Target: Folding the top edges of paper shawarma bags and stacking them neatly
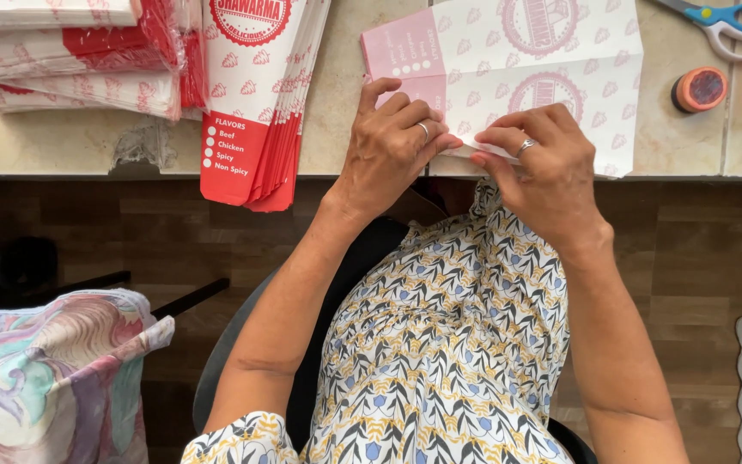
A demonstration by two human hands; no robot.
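- Head view, looking down: the left hand [392,146] and the right hand [543,167] meet at the near edge of a beige counter [337,103], fingertips almost touching one another.
- Left hand: fingers curled and pressed down on the near left corner of a flat paper sheet [508,73], pinching its folded edge; a ring shows on one finger.
- Right hand: fingers bent together and clamped on the sheet's near edge, just right of the left hand; a ring shows here too.
- Paper sheet: white with a pale pink panel at its upper left, round pink seals and small pink motifs; it lies on the counter directly beyond both hands, its near edge under the fingers.
- Stack of flat sleeves [255,103]: left of the left hand, white above with a red lower panel bearing a dotted list, fanned and overhanging the counter edge.
- Wrapped bundles [70,60]: further left, white-and-red paper goods in clear film, piled on the counter.
- Scissors [727,21]: beyond and right of the right hand, blue and white handles.
- Round orange-rimmed object [699,89]: right of the right hand, near the scissors; its kind cannot be told.
- No open container shows its contents.
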